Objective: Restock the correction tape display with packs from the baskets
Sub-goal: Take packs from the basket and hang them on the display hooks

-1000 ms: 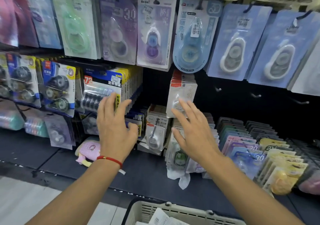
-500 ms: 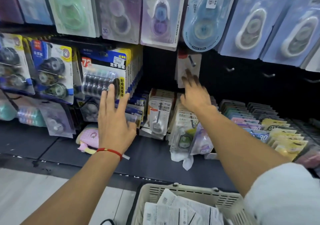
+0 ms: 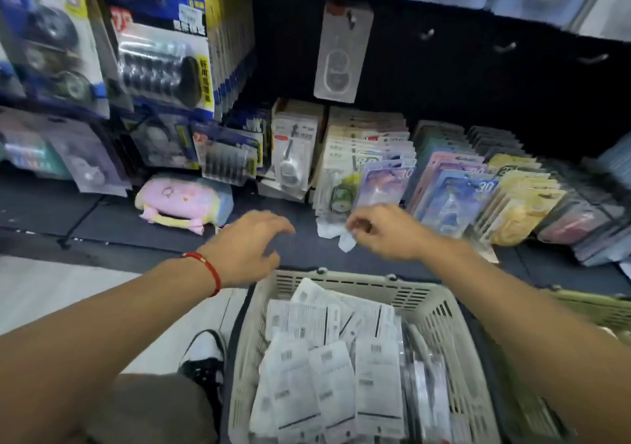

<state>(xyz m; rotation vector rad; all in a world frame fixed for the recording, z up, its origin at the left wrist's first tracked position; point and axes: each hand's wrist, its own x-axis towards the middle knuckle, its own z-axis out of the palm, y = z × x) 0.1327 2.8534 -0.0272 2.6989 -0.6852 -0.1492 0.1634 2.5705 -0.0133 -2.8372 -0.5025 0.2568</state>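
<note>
A beige basket (image 3: 341,281) stands below the shelf, filled with several white correction tape packs (image 3: 327,358) lying back side up. One white pack (image 3: 343,54) hangs alone on a peg of the dark back panel. My left hand (image 3: 249,249), with a red wrist cord, hovers over the basket's far rim, fingers relaxed and empty. My right hand (image 3: 382,233) hangs above the shelf's front, fingers loosely curled, nothing gripped. A scrap of white wrap (image 3: 333,235) lies on the shelf just left of it.
Rows of coloured tape packs (image 3: 454,184) stand on the shelf behind my right hand. Bare pegs (image 3: 505,47) stick out right of the hung pack. A pink plush pouch (image 3: 184,201) lies on the left. A second basket (image 3: 601,310) edges in right; my shoe (image 3: 205,354) is beside the beige one.
Both hands drew back from the display and came down toward the basket. The white pack stays on its peg. My view tilted downward.
</note>
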